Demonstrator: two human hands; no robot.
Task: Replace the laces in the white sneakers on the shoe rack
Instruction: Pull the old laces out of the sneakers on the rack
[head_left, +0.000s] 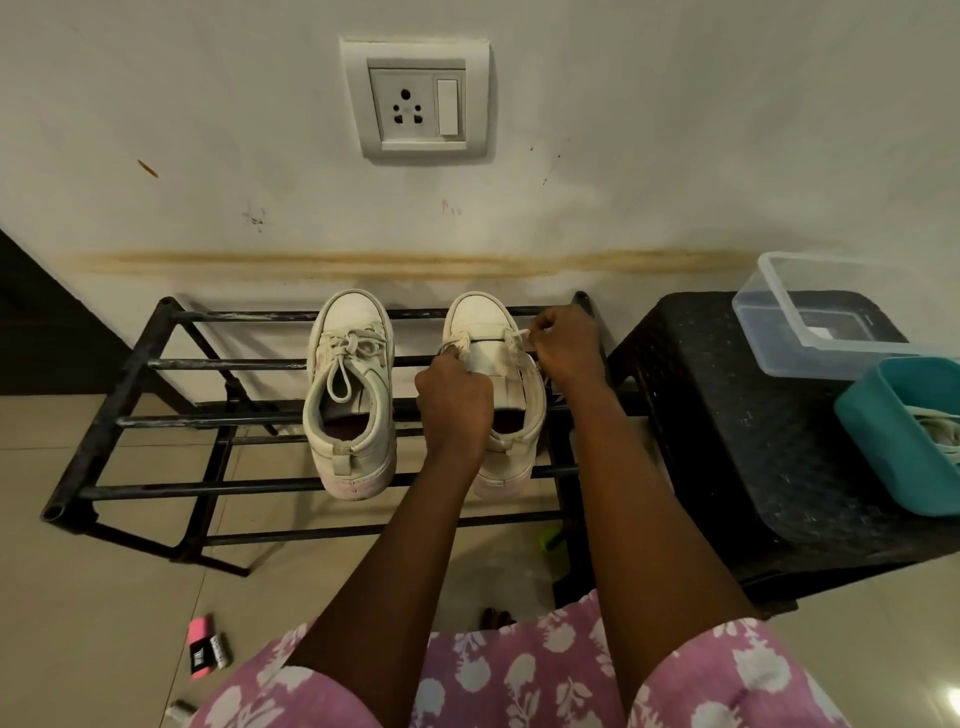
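Working on the right sneaker (475, 317), you are gripping its lace (457, 343) from both sides: your left hand (454, 397) is curling over the shoe's opening and pinching the lace on the left, while your right hand (563, 345) is pinching the lace end just beside the right edge. The sneaker is sitting on the rack (130, 364) under and between your hands, its long axis running away from you, toe pointing at the wall (208, 156). The left sneaker (353, 384) is lying parallel beside it, apart from both hands.
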